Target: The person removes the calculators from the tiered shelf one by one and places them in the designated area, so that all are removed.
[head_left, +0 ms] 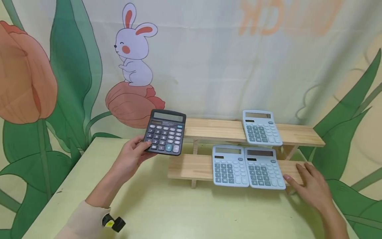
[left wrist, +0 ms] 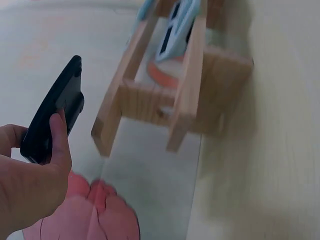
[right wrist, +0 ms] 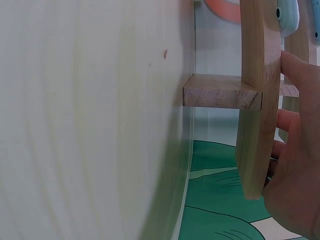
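A black calculator is pinched at its lower left corner by my left hand, thumb on the keys side and fingers behind. It is held up at the left end of a two-tier wooden shelf. In the left wrist view the black calculator appears nearly edge-on. My right hand rests on the right end of the lower tier, its thumb near a pale blue calculator. Beside that one leans another pale blue calculator. A third pale blue calculator sits on the upper tier.
The shelf stands on a pale green-yellow table. Behind it hangs a cloth backdrop printed with a rabbit and tulips. A small black strap fitting shows at my left sleeve.
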A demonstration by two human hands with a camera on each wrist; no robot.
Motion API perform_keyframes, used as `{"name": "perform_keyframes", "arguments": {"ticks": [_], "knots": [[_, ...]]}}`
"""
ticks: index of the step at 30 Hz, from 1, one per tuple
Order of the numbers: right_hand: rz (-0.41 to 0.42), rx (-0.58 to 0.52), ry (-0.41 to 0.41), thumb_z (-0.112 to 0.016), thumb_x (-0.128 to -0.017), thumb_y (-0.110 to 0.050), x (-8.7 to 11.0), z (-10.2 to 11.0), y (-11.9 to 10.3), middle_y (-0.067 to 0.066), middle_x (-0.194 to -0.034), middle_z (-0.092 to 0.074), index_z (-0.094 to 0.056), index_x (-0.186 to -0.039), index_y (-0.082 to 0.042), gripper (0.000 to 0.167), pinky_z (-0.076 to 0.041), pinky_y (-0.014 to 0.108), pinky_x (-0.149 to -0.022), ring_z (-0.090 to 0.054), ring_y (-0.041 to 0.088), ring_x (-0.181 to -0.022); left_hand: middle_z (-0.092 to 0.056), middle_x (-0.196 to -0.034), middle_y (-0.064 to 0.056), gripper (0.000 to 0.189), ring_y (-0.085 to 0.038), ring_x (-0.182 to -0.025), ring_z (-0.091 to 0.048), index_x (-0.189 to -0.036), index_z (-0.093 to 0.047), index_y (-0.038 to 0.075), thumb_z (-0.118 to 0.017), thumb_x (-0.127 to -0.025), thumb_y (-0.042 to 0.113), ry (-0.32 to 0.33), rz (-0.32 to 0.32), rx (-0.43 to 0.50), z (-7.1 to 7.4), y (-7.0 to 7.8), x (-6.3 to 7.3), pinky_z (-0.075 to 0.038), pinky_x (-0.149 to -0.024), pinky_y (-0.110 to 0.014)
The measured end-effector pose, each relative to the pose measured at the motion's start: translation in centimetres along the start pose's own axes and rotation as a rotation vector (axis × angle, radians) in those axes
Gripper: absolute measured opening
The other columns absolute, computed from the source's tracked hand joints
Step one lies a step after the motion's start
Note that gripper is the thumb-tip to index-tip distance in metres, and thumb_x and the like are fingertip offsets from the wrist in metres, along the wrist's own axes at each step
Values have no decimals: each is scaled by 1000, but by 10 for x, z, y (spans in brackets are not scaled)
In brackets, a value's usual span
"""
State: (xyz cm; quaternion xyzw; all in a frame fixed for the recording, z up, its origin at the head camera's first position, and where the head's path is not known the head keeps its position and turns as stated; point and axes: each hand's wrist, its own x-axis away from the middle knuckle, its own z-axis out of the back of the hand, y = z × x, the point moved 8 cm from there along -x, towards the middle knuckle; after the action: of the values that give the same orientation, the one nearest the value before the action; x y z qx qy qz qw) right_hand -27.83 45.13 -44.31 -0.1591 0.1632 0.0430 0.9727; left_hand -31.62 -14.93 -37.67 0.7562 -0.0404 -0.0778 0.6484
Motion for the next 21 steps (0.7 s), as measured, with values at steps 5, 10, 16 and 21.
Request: {"name": "perform_keyframes", "arguments": {"ticks": [5,10,16,21], "knots": [[3,0,4,-64,-104,-46,-1,-1,0,47,-152,-34,-47,-148,14,76,-31,83,-101,-33,69,-135,-66,-133,-10,53,-15,-110,-74,-156,-35,-7,-53,-114,20,30,4,-72,47,-2,9,-57,-100,-32],[-1,-11,3,-64,-104,-46,1,-3,0,46,-152,-34,-48,-148,13,76,-30,83,-101,-33,69,-136,-66,-129,-3,59,-12,-110,-72,-157,-32,-8,-56,-112,23,41,17,-105,82,-9,18,-57,-100,-29],[8,-15,7,-65,-103,-45,0,-3,-2,47,-152,-35,-48,-148,14,75,-31,82,-101,-33,69,-136,-65,-122,2,59,-7,-106,-71,-159,-29,-9,-52,-114,21,105,79,-101,120,-32,21,-57,-100,-27],[9,-14,12,-65,-104,-44,0,-1,-2,47,-151,-35,-48,-148,14,75,-31,82,-101,-33,69,-136,-61,-120,1,54,-3,-103,-69,-157,-27,-10,-47,-115,18,177,146,-69,150,-60,15,-56,-101,-26]]}}
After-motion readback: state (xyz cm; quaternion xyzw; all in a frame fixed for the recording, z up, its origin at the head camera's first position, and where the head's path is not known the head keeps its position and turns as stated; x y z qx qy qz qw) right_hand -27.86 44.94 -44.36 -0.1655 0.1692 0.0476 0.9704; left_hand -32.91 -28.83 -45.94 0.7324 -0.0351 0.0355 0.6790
